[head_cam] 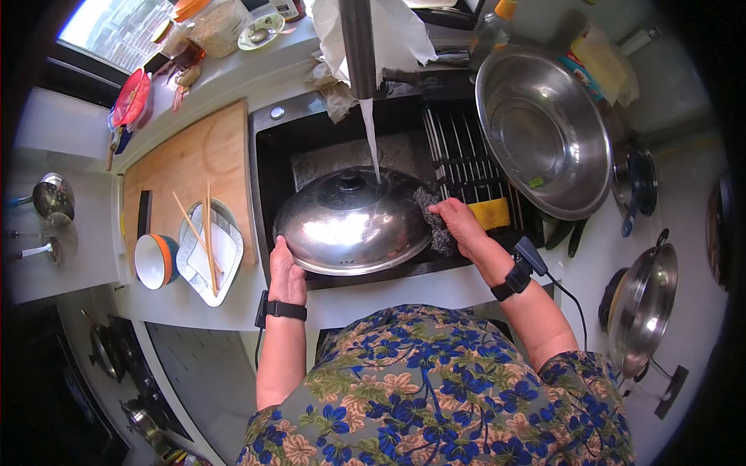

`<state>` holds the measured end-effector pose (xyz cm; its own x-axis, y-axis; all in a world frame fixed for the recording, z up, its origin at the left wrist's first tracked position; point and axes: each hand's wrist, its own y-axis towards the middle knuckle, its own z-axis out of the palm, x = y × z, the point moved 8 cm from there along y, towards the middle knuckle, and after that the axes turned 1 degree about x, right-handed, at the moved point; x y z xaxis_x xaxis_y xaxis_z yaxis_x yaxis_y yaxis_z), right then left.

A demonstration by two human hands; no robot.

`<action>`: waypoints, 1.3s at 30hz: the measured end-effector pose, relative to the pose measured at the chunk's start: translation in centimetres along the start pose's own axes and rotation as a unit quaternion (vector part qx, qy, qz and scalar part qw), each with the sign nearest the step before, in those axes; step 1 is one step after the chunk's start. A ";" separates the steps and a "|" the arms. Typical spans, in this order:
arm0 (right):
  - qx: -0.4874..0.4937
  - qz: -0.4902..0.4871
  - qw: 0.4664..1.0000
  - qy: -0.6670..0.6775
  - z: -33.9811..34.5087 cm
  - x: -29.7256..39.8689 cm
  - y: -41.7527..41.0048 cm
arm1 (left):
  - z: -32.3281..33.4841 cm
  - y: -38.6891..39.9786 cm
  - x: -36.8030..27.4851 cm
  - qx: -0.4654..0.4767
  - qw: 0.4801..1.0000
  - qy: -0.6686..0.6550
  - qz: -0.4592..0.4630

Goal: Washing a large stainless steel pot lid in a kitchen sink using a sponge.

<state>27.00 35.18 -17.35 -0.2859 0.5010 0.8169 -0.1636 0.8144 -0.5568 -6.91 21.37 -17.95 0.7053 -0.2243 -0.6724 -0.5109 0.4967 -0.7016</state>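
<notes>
A domed metal pan lid with a black knob is held tilted over the dark sink. Its left rim is gripped by my left hand. On the right, my right hand holds a steel wool scourer against or close beside the lid's rim. Water runs from the faucet onto the lid near the knob. A yellow sponge lies on the drying rack, just right of my right hand.
A large steel basin stands right of the sink. To the left, a wooden cutting board lies near white dishes with chopsticks and a stack of bowls. A steel wok is at the right.
</notes>
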 end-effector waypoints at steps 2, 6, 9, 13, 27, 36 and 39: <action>0.005 0.017 0.998 0.054 0.4 -1.1 0.3 | -0.3 0.0 -0.1 -0.004 1.000 0.010 -0.001; 0.084 0.127 0.957 0.249 2.7 -3.0 -0.2 | -0.6 0.4 0.5 0.044 0.999 -0.011 -0.030; 0.080 0.115 0.940 0.311 3.2 -1.1 -0.9 | -0.5 -0.3 0.2 0.055 0.997 0.059 -0.015; 0.075 0.089 0.938 0.326 4.0 0.6 -1.0 | 0.0 0.2 0.7 0.072 0.989 -0.106 -0.073; 0.049 0.037 0.935 0.348 6.6 5.4 -4.8 | 11.2 -10.8 2.6 0.223 0.944 -0.222 -0.100; 0.206 0.127 0.947 0.209 4.4 5.4 -4.1 | 9.4 -9.3 3.8 0.190 0.958 -0.181 -0.114; 0.119 0.024 0.989 0.081 1.6 6.5 -1.9 | 9.4 -9.2 3.4 0.175 0.963 -0.171 -0.111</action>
<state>23.98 36.41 -11.19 -0.1466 0.5931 0.7917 -0.3777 0.7061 -0.5989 4.84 23.90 -11.57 0.9290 -0.0985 -0.3567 -0.1741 0.7342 -0.6562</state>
